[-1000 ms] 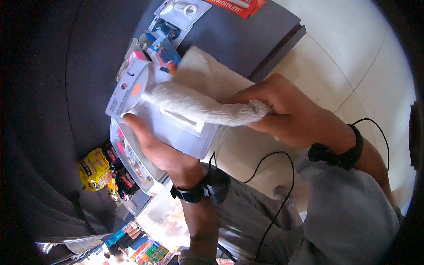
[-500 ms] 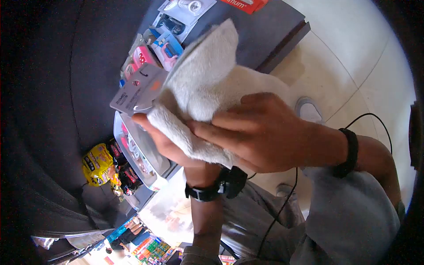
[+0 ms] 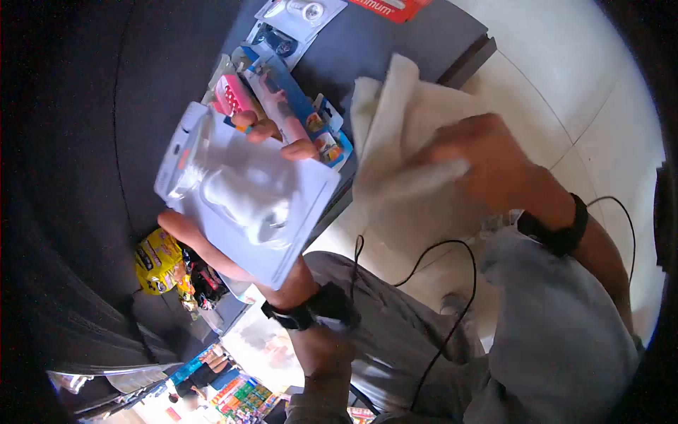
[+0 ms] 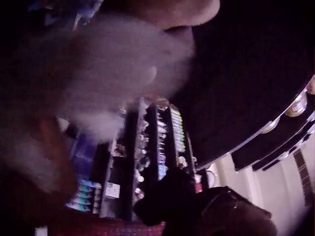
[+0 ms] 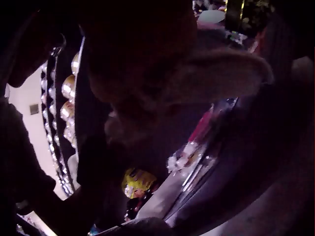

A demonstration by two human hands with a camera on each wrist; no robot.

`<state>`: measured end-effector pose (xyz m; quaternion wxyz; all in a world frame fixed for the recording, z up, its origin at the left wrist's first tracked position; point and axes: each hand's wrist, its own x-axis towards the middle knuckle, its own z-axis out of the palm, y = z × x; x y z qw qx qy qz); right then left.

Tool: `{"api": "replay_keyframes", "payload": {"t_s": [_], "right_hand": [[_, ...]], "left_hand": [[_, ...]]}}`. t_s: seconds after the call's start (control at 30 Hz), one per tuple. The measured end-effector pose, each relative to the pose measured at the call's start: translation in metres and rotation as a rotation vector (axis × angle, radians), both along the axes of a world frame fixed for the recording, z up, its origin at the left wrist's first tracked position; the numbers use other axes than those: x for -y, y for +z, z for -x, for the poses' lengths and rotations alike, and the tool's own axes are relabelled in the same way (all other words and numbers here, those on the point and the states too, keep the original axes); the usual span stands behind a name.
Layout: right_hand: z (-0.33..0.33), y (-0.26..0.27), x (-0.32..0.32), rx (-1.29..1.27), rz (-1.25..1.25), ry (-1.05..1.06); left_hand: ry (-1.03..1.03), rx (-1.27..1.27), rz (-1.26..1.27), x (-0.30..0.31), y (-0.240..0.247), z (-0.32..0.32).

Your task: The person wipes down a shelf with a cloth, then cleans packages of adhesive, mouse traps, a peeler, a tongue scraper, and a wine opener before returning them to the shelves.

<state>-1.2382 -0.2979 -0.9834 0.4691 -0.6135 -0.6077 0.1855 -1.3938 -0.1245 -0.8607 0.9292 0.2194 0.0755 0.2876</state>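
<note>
My left hand (image 3: 212, 254) holds a flat blister pack (image 3: 304, 205) from beneath, thumb along the near edge and fingertips curled over the far edge. A moulded white item (image 3: 236, 198) shows inside its clear plastic. To the right, my right hand (image 3: 487, 166) grips a folded white cloth (image 3: 399, 116), blurred and apart from the pack. In the dark right wrist view, a fold of the cloth (image 5: 221, 78) sticks out beside the hand. A blurred pale shape fills the upper left of the left wrist view.
Boxed and carded goods (image 3: 282, 106) lie on the dark shelf (image 3: 395, 42) behind the pack. A red package (image 3: 392, 8) is at the top. Yellow and black packets (image 3: 159, 261) are at lower left. A black cable (image 3: 466, 283) hangs near the legs.
The cloth was over the pack and now is off to the right in my right hand. The pack's face has come into view, and my left hand has shifted slightly left with it.
</note>
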Motion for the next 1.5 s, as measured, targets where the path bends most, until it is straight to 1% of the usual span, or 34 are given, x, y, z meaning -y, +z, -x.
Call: {"api": "replay_keyframes", "payload": {"t_s": [0.03, 0.07, 0.13, 0.17, 0.2, 0.27, 0.3, 0.33, 0.37, 0.4, 0.5, 0.57, 0.6, 0.7, 0.8, 0.83, 0.9, 0.93, 0.97, 1.03, 1.07, 1.1, 1.17, 1.2, 1.3, 1.33, 1.37, 1.4, 1.5], "right_hand": [[-0.008, -0.010, 0.002, -0.300, -0.008, -0.039], [-0.006, -0.007, 0.003, -0.544, 0.053, -0.225], [-0.003, 0.010, 0.011, -1.022, 0.175, -0.621], [0.004, 0.021, 0.012, -1.007, 0.118, -0.589], [0.013, 0.035, 0.009, -0.989, 0.061, -0.551], [0.021, 0.046, -0.002, -0.770, -0.129, -0.394], [0.023, 0.048, -0.007, -0.566, -0.258, -0.276], [0.025, 0.050, -0.011, -0.359, -0.381, -0.157], [0.028, 0.055, -0.015, -0.188, -0.387, -0.077], [0.031, 0.061, -0.018, -0.026, -0.409, 0.003], [0.052, 0.051, -0.027, 0.148, -0.335, 0.002], [0.058, 0.037, -0.028, 0.107, -0.362, -0.030], [0.050, 0.041, -0.025, 0.165, -0.295, -0.007], [0.041, 0.031, -0.022, 0.116, -0.309, 0.077], [0.024, 0.029, -0.016, 0.190, -0.246, 0.100], [0.018, 0.030, -0.013, 0.191, -0.221, 0.100], [0.007, 0.030, -0.009, 0.191, -0.174, 0.104], [0.002, 0.027, -0.007, 0.180, -0.152, 0.065], [-0.003, 0.025, -0.006, 0.167, -0.128, 0.027], [-0.016, 0.016, -0.001, 0.019, -0.085, -0.076], [-0.025, 0.010, 0.002, -0.116, -0.065, -0.140], [-0.029, 0.005, 0.006, -0.252, -0.046, -0.202], [-0.025, 0.000, 0.011, -0.604, -0.084, -0.457], [-0.023, -0.001, 0.013, -0.777, -0.102, -0.585], [-0.025, 0.024, 0.024, -0.821, 0.287, -0.694], [-0.028, 0.033, 0.026, -0.868, 0.378, -0.585], [-0.031, 0.041, 0.027, -0.911, 0.466, -0.474], [-0.031, 0.046, 0.029, -0.951, 0.553, -0.360], [-0.026, 0.048, 0.032, -0.866, 0.697, -0.427]], "left_hand": [[-0.028, 0.018, -0.044, 0.001, -0.002, -0.001], [-0.061, 0.034, -0.085, 0.001, -0.004, -0.002], [-0.057, 0.010, -0.121, 0.001, -0.014, 0.001], [-0.063, -0.004, -0.143, -0.001, -0.017, 0.002], [0.017, -0.122, -0.234, 0.000, -0.019, 0.003], [0.103, -0.141, -0.237, 0.002, -0.020, 0.000], [0.147, -0.150, -0.237, 0.006, -0.021, -0.003], [0.078, -0.102, -0.103, 0.013, -0.016, -0.005], [0.035, -0.070, -0.014, 0.020, -0.014, -0.005], [0.018, -0.071, 0.020, 0.026, -0.015, -0.001], [-0.003, -0.100, 0.058, 0.032, -0.028, 0.012], [-0.011, -0.135, 0.051, 0.029, -0.034, 0.016], [-0.022, -0.143, 0.051, 0.025, -0.034, 0.017], [-0.051, -0.177, 0.054, 0.016, -0.037, 0.019], [-0.054, -0.242, 0.039, 0.007, -0.045, 0.018], [-0.042, -0.276, 0.028, 0.008, -0.050, 0.016], [0.059, -0.415, -0.037, 0.008, -0.050, 0.011], [0.180, -0.568, -0.103, 0.012, -0.045, 0.007], [0.192, -0.582, -0.191, 0.010, -0.045, 0.003], [0.214, -0.609, -0.369, 0.005, -0.045, -0.006], [-0.049, -0.288, -0.230, 0.011, -0.039, -0.010], [-0.077, -0.283, -0.194, 0.016, -0.036, -0.015], [-0.135, -0.272, -0.121, 0.025, -0.033, -0.025], [-0.146, -0.257, -0.134, 0.026, -0.032, -0.029], [-0.055, -0.577, -0.151, 0.013, -0.041, -0.037], [-0.024, -0.609, -0.215, 0.007, -0.049, -0.041], [0.013, -0.691, -0.227, 0.003, -0.060, -0.047], [0.003, -0.718, -0.226, 0.000, -0.069, -0.051], [0.018, -0.770, -0.220, 0.000, -0.092, -0.063]]}}
